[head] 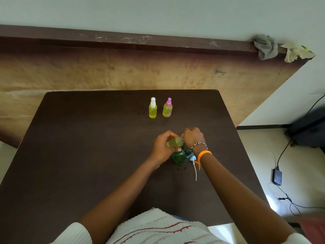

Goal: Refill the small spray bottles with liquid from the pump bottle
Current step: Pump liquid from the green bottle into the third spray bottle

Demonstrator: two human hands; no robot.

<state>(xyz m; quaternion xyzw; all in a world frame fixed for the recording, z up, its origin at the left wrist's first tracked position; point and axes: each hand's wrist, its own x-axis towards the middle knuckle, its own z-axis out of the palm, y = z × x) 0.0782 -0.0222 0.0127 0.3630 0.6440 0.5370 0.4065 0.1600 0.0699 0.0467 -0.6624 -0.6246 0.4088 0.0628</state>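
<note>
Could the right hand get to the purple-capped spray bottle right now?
Probably not at once: the right hand is busy at the small bottle the left hand holds. Once freed, the way to the purple-capped spray bottle looks clear across bare table.

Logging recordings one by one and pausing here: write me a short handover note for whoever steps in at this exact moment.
Left hand: grip around a small spray bottle of yellow liquid, held tilted over the green pump bottle.
Right hand: at that small bottle's top end; what it grips is hidden.
The pump head with its tube lies on the table beside the green bottle, so that bottle is open.
Done, by the look of it: the white-capped bottle and pink-capped bottle stand capped and full at the far side.
Left: finish and cap the third bottle, refit the pump.
</note>
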